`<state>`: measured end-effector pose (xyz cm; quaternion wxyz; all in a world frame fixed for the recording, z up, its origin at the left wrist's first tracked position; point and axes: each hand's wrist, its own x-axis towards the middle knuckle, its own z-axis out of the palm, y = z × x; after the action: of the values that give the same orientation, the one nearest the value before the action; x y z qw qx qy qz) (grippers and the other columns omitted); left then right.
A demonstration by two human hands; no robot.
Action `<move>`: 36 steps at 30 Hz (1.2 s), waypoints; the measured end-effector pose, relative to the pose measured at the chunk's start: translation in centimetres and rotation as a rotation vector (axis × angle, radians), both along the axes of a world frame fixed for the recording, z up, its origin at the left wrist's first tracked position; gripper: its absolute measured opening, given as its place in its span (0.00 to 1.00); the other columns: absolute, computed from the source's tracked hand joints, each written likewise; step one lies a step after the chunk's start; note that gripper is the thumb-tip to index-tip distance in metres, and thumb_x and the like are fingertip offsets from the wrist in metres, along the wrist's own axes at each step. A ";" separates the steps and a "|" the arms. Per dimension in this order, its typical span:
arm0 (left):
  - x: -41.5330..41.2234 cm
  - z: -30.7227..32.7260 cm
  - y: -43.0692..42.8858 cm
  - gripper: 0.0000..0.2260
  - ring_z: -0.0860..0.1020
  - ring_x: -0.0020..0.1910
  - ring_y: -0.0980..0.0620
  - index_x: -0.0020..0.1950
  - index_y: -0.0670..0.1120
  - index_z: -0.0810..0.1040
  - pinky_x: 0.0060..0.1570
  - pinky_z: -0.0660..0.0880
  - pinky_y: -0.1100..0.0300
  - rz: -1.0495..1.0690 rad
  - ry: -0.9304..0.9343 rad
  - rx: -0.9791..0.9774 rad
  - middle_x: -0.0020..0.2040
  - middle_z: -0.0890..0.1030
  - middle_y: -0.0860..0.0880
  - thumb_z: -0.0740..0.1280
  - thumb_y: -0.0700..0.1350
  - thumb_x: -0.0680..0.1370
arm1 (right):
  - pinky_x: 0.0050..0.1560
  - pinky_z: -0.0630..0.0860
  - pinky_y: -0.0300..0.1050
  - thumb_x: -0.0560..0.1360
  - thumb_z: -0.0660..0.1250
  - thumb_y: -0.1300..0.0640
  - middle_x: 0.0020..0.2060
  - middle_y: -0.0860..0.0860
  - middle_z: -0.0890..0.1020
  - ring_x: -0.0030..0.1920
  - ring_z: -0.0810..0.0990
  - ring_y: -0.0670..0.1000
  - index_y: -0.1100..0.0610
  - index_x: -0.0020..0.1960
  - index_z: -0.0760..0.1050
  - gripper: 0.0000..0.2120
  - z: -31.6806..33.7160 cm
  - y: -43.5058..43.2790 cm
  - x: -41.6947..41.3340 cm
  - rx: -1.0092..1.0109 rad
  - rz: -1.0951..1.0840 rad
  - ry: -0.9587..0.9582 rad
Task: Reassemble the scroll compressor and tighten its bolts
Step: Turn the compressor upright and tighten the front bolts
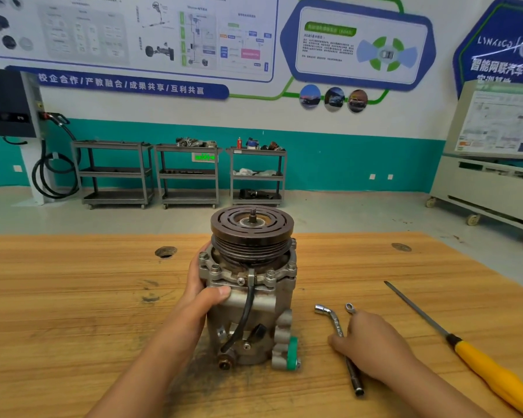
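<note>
The scroll compressor (251, 285) stands upright on the wooden table (73, 297), its dark grooved pulley (252, 227) on top and several bolts (215, 268) around the flange. A black cable runs down its front to a connector. My left hand (206, 292) grips the left side of the housing, thumb across the front under the flange. To the right, my right hand (366, 342) lies over an L-shaped socket wrench (334, 322) and a small ring spanner (350, 308), fingers curled on the socket wrench's shaft.
A long yellow-handled tool with a thin steel shaft (477, 360) lies diagonally at the right of the table. A round hole (165, 251) is in the tabletop at left. Beyond the table stand three grey trolleys (187, 173) against the wall and a white cabinet (492, 176).
</note>
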<state>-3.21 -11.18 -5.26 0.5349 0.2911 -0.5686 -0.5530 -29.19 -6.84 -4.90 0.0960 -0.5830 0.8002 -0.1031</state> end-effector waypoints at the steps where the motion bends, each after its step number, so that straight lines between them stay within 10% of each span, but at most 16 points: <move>1: -0.1 0.1 0.0 0.26 0.78 0.46 0.72 0.46 0.82 0.70 0.38 0.74 0.76 0.001 0.000 -0.014 0.46 0.79 0.74 0.73 0.56 0.57 | 0.30 0.66 0.42 0.74 0.63 0.39 0.30 0.47 0.73 0.31 0.72 0.48 0.53 0.33 0.69 0.20 0.0 0.0 -0.2 -0.020 -0.014 -0.011; 7: -0.2 0.3 0.5 0.40 0.75 0.62 0.60 0.67 0.75 0.62 0.56 0.71 0.61 0.067 -0.022 -0.129 0.68 0.72 0.62 0.75 0.60 0.59 | 0.33 0.68 0.39 0.74 0.63 0.37 0.38 0.44 0.73 0.39 0.73 0.44 0.50 0.42 0.65 0.17 0.2 0.0 -2.7 0.008 -0.130 0.107; 11: -0.7 0.3 1.5 0.36 0.66 0.65 0.72 0.67 0.78 0.58 0.60 0.66 0.58 0.156 -0.074 -0.181 0.66 0.64 0.76 0.72 0.62 0.65 | 0.31 0.67 0.38 0.78 0.61 0.43 0.37 0.45 0.75 0.37 0.73 0.43 0.51 0.40 0.68 0.14 0.0 -0.4 -3.1 0.111 -0.127 0.056; 14: -1.4 0.5 2.5 0.31 0.62 0.50 0.88 0.62 0.82 0.56 0.48 0.64 0.68 0.272 -0.161 -0.217 0.53 0.62 0.88 0.69 0.61 0.69 | 0.30 0.64 0.39 0.79 0.61 0.52 0.31 0.48 0.72 0.31 0.70 0.46 0.55 0.37 0.70 0.13 0.1 -0.6 -3.7 -0.007 -0.126 -0.232; 19: -2.0 0.7 3.0 0.36 0.69 0.60 0.72 0.60 0.83 0.54 0.55 0.67 0.64 0.329 -0.144 -0.208 0.60 0.66 0.78 0.75 0.65 0.64 | 0.27 0.63 0.42 0.80 0.60 0.56 0.27 0.51 0.74 0.25 0.68 0.48 0.58 0.37 0.74 0.14 4.0 0.4 -2.3 -0.324 -0.011 -1.161; 23: -1.9 0.6 3.0 0.33 0.68 0.66 0.58 0.61 0.82 0.51 0.60 0.67 0.60 0.316 -0.152 -0.184 0.62 0.62 0.74 0.70 0.64 0.68 | 0.21 0.65 0.36 0.79 0.61 0.54 0.27 0.50 0.75 0.23 0.68 0.45 0.59 0.41 0.74 0.12 7.1 0.7 0.4 -0.386 0.108 -1.385; 30: -1.6 0.9 2.9 0.39 0.68 0.65 0.64 0.63 0.81 0.51 0.63 0.65 0.58 0.304 -0.212 -0.189 0.66 0.64 0.71 0.70 0.68 0.59 | 0.23 0.71 0.35 0.71 0.64 0.53 0.31 0.52 0.80 0.27 0.77 0.45 0.58 0.39 0.76 0.08 9.2 0.9 4.3 -0.584 0.259 -1.900; 36: -1.5 0.7 2.7 0.38 0.69 0.62 0.71 0.61 0.83 0.52 0.56 0.67 0.66 0.287 -0.205 -0.184 0.65 0.66 0.72 0.70 0.68 0.58 | 0.21 0.69 0.34 0.80 0.57 0.58 0.30 0.54 0.81 0.20 0.68 0.44 0.58 0.41 0.69 0.10 8.7 0.8 5.9 -0.804 0.222 -1.865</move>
<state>-4.66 -8.50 -4.53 0.5720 0.3737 -0.6209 -0.3842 -23.32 -6.04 3.78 0.4871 -0.3305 0.2542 -0.7674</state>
